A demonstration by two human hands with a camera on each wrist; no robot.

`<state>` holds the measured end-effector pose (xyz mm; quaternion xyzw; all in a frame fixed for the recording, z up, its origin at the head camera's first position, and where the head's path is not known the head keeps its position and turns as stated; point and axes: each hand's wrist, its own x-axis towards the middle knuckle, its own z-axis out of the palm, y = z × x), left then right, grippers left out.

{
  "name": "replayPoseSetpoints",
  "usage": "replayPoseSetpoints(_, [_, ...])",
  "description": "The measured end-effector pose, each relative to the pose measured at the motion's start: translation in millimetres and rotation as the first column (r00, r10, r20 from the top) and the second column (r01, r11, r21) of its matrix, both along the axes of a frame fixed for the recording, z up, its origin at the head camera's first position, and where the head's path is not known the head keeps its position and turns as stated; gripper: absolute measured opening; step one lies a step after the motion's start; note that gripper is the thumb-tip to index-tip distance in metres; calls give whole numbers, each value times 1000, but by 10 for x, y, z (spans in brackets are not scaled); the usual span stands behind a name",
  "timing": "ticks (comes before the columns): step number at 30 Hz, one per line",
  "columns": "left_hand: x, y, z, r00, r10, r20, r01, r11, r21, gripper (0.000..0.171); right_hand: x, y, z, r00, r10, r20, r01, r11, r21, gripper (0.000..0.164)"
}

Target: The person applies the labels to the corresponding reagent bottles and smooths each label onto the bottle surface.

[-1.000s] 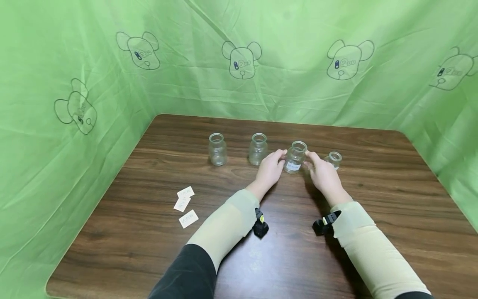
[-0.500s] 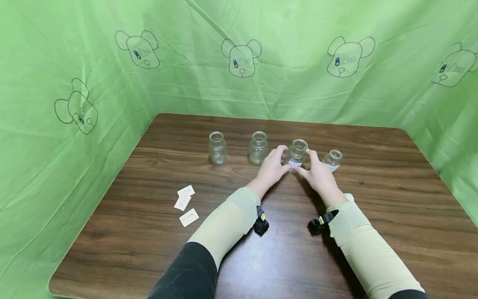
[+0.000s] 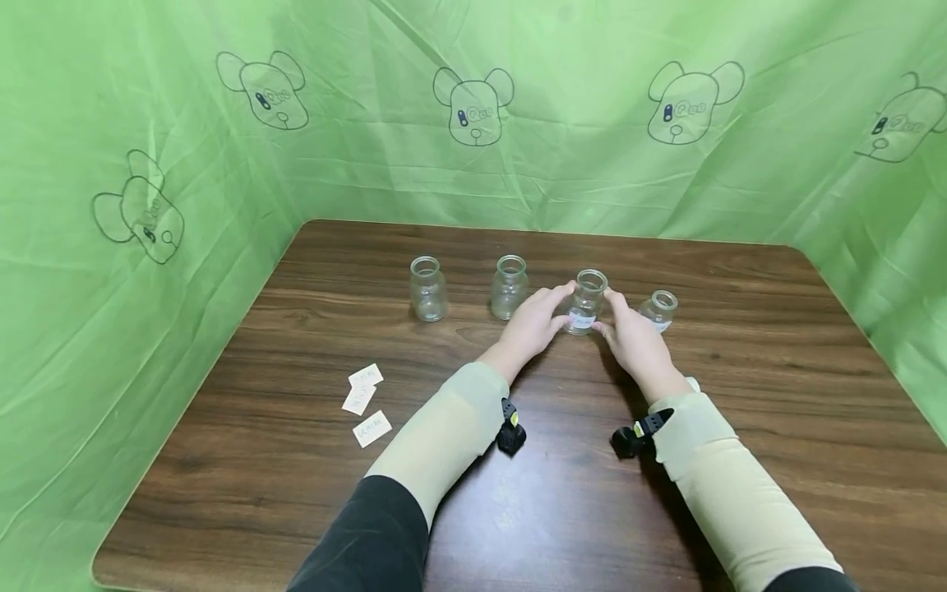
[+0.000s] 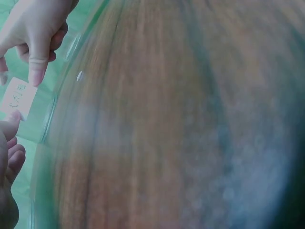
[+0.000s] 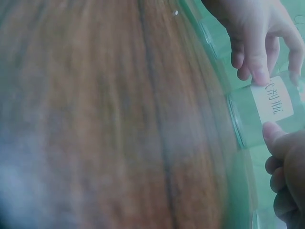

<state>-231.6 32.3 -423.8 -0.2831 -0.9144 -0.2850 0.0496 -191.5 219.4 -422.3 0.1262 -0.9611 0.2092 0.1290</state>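
A clear glass jar (image 3: 590,294) stands upright between my two hands, third from the left in a row. On its front is a white label (image 5: 273,99) with handwriting. My left hand (image 3: 528,323) holds the jar's left side, its thumb at the label's left end. From the other side my right hand (image 3: 638,344) holds it likewise, its thumb at the label's right end. In the left wrist view both thumbs press by the edges of the label (image 4: 20,98). Just right of my right hand stands another labelled jar (image 3: 661,306), partly hidden by the hand.
Two jars without visible labels, the far-left jar (image 3: 428,289) and the second jar (image 3: 509,288), stand on the wooden table (image 3: 244,460). Three handwritten paper slips (image 3: 372,428) lie at the left, two of them overlapping. Green cloth (image 3: 577,181) hangs behind the table.
Both thumbs came in from the jar's sides to the middle of the label, then slid apart to its two ends. The jar stays in nearly the same place.
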Motion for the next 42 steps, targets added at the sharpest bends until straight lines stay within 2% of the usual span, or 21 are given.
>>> replayPoseSetpoints(6, [-10,-5,-17,999,26,18,-27,999,42,55,-30,17,-5,1000,-13,0,13,1000,-12,55])
replayPoseSetpoints(11, [-26,-8,-32,998,47,29,-48,998,46,56,-50,26,0,1000,-12,27,12,1000,-21,52])
replayPoseSetpoints(18, [-43,25,-56,997,79,26,-81,995,53,59,-61,24,16,994,-22,110,23,1000,-13,70])
replayPoseSetpoints(26, [-35,59,-71,995,95,-15,-94,994,55,59,-71,-1,2,996,-55,71,55,998,-2,62])
replayPoseSetpoints(32, [-18,60,-79,994,110,-10,-110,993,45,60,-69,-4,-41,995,-57,76,59,998,-14,67])
replayPoseSetpoints(42, [9,77,-71,995,101,-16,-99,993,64,59,-32,1,-21,996,-66,60,68,997,-28,70])
